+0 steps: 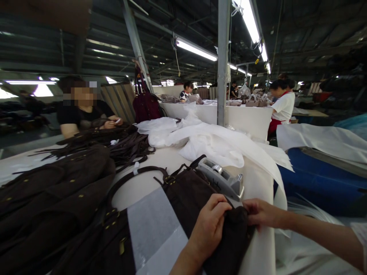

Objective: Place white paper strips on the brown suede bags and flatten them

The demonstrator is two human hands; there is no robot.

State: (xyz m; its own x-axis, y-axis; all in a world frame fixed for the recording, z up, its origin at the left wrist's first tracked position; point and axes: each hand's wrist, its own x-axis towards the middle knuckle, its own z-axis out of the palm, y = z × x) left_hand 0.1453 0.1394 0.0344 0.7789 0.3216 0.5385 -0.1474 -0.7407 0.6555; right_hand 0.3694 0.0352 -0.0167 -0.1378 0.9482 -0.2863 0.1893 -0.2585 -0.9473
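A dark brown handbag (186, 191) lies on the white table in front of me, its curved handle (123, 176) reaching left with a bit of white wrapped on it. Across the bag's middle lies a sheet of white tissue paper (156, 225). My left hand (208, 225) is closed on the bag's right part, fingertips pinching the dark fabric. At the bag's right edge my right hand (259, 213) also pinches the fabric, its fingertips partly hidden behind it. Just beyond my hands sits a grey tape dispenser (220, 177).
More dark brown bags (57, 191) are piled at left, with loose straps (129, 143) behind. White wrapping sheets (206, 141) heap at the table's back. A co-worker (83, 110) sits across at left. A blue bin (321, 179) stands right; a metal post (222, 65) rises behind.
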